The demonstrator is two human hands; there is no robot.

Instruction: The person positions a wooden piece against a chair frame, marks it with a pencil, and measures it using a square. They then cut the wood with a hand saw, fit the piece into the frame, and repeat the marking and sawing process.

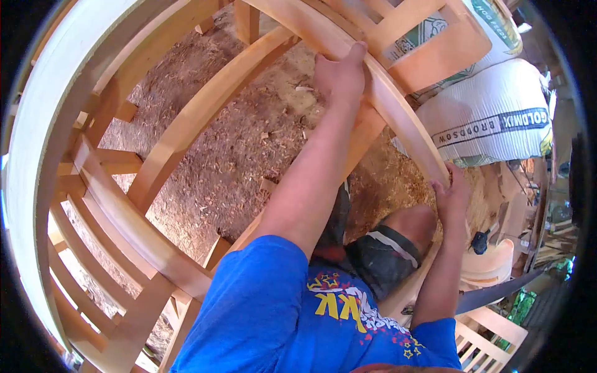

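head view: the work looks well along, as a judgement from how things stand: a wooden frame (143, 230) of rails and cross pieces is already joined around the person, and no piece lies loose in reach. what is left seems to be the fitting or checking of one long pale rail (398, 105), which runs from the top middle down to the right.

the left hand (339, 74) lies over the upper part of that rail, its grip closed round the edge with fingers curled over. the right hand (451, 193) clasps the rail's lower end, just above the person's bare knee (413, 224); its grip is also closed on the wood.

the rail is smooth, light, unfinished timber, with a clean planed face and no visible finish. sawdust and shavings cover the floor (249, 143) beneath. printed sacks (497, 118) sit behind it at the right.
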